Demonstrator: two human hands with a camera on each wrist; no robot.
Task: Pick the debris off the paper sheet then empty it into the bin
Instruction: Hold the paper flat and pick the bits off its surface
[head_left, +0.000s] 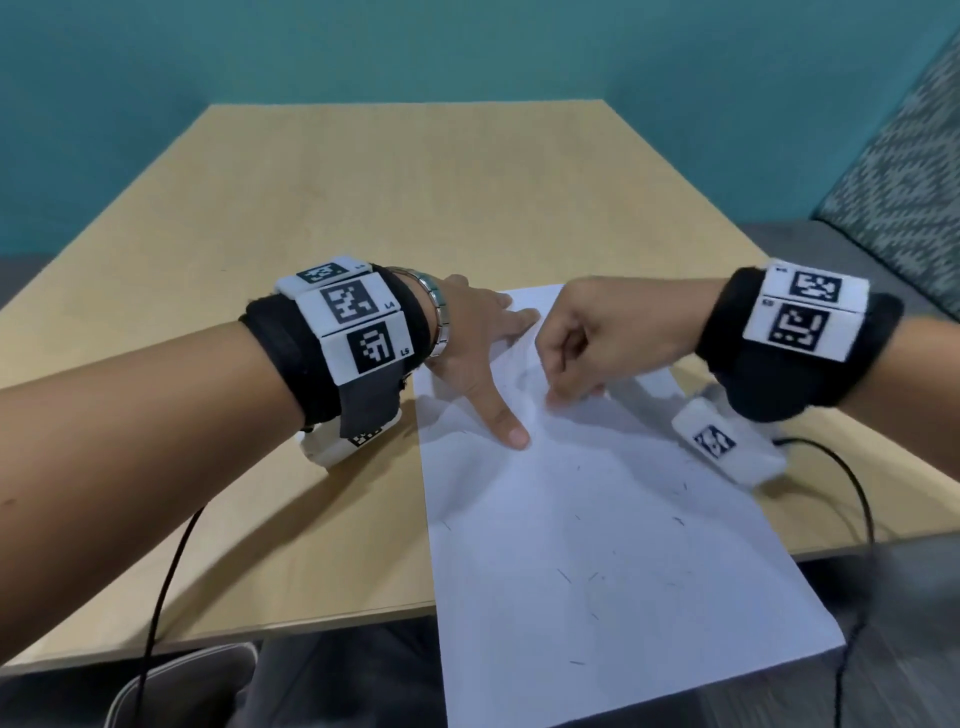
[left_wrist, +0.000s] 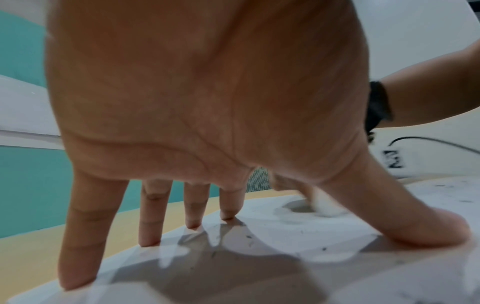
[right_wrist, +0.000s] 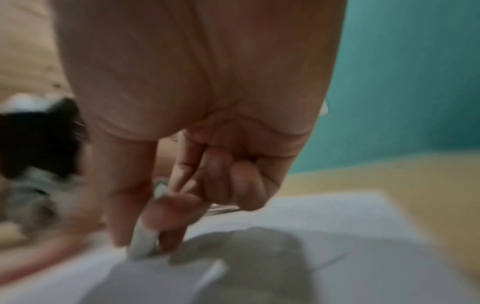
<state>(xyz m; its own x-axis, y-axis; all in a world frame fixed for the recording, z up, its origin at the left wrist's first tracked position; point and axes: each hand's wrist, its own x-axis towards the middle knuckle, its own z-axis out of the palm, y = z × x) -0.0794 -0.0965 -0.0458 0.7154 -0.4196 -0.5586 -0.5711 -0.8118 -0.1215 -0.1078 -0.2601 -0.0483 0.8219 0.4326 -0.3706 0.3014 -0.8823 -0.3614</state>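
A white paper sheet (head_left: 597, 545) lies on the wooden table (head_left: 363, 208), and its near end hangs over the front edge. Thin dark specks of debris (head_left: 563, 574) are scattered over it, also seen as debris (left_wrist: 249, 242) near my left fingers. My left hand (head_left: 498, 374) presses the sheet's far left part with straight, spread fingers (left_wrist: 150, 236). My right hand (head_left: 558, 397) is on the sheet just to its right. Its thumb and forefinger pinch a small white piece (right_wrist: 144, 244) against the paper; that view is blurred. No bin is in view.
Black cables hang off the table's front edge at the left (head_left: 166, 561) and at the right (head_left: 862, 519). A patterned teal seat (head_left: 904, 171) stands at the right. A teal wall rises behind the table. Bare tabletop stretches behind and left of the hands.
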